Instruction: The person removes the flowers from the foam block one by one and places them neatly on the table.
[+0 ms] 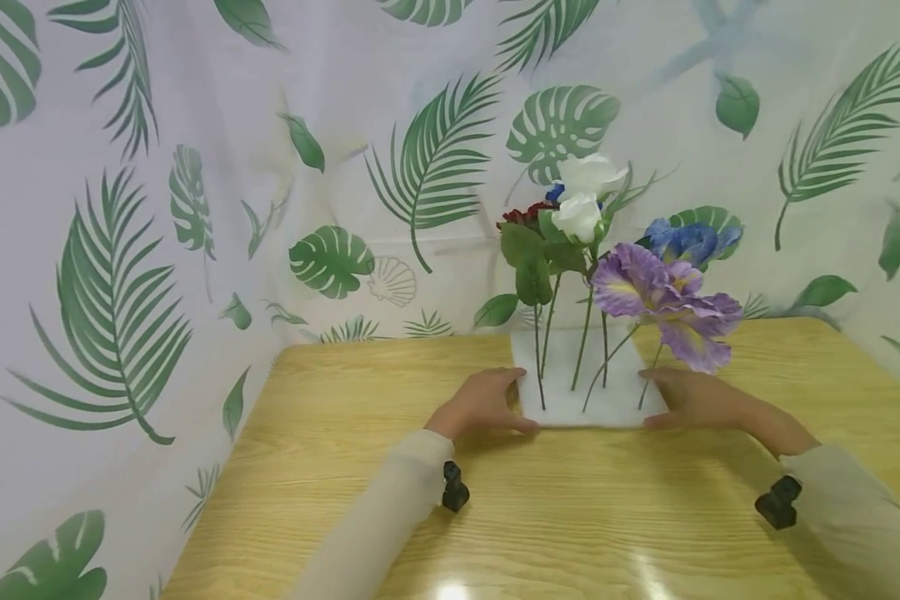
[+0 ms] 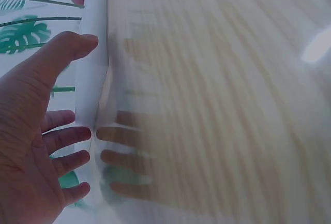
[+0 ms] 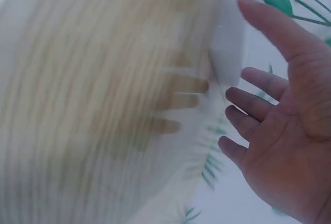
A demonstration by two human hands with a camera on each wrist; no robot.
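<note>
On the table, a white slab lies between both hands.

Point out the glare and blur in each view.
Head view: bright glare on the table at the bottom edge, flowers fairly clear; left wrist view: white glare at right, wood grain smeared, left hand clearer; right wrist view: tabletop hazy and blurred, right hand clearer.
</note>
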